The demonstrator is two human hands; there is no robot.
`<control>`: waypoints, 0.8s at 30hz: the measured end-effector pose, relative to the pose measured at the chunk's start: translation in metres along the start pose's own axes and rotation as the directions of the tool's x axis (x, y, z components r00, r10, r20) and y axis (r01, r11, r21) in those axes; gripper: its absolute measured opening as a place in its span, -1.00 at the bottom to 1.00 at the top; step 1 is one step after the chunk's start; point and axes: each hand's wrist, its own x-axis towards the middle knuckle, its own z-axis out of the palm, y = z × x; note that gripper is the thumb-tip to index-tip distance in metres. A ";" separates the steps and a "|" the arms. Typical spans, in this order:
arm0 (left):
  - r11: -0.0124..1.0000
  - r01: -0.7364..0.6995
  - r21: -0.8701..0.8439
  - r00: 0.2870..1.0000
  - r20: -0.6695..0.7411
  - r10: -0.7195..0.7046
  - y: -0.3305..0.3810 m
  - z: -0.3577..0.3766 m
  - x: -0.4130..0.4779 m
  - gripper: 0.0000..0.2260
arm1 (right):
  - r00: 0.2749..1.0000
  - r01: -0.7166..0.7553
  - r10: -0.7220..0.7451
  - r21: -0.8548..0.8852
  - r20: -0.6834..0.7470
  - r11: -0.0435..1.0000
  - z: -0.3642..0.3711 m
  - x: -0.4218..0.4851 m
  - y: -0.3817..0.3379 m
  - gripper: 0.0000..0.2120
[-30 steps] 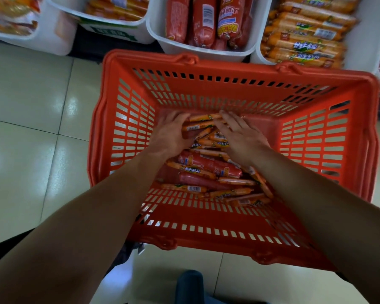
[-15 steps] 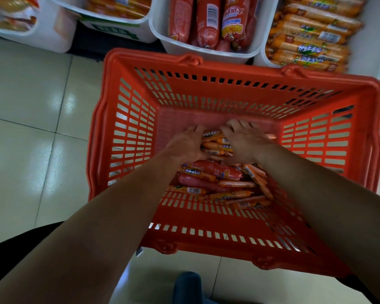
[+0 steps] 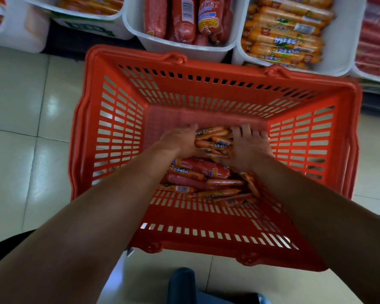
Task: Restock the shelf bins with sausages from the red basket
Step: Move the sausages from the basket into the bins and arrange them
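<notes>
Both hands in basket (image 3: 110,137), far end. Left hand (image 3: 180,140) and right hand (image 3: 249,145) flank orange sausages (image 3: 213,139), grip apparently clamped on bundle from both sides; fingertips partly hidden. Bins (image 3: 184,48) beyond basket.

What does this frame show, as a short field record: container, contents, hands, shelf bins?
container: red slotted plastic basket on the tiled floor
contents: mixed pile of thin orange sausages and thick red sausages
left hand: in the basket, pressed against the left side of an orange bundle
right hand: pressed against the right side of the same bundle
grip: two-handed squeeze, not lifted clear
shelf bins: white plastic bin of red sausages; white plastic bin of orange sausages
</notes>
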 end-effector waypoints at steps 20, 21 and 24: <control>0.979 -0.005 -0.201 0.999 0.030 0.011 -0.018 -0.001 0.000 -0.43 | 0.975 0.053 -0.116 0.310 0.187 0.949 -0.015 0.004 0.024 -0.12; 0.982 0.010 -0.186 1.000 0.022 -0.006 -0.025 -0.004 -0.004 -0.44 | 0.979 0.067 -0.130 0.351 0.158 0.934 -0.014 0.004 0.021 -0.16; 0.987 0.059 -0.149 0.998 -0.012 -0.061 -0.051 -0.011 -0.015 -0.48 | 0.984 0.135 -0.173 0.494 0.032 0.859 -0.012 0.001 0.003 -0.26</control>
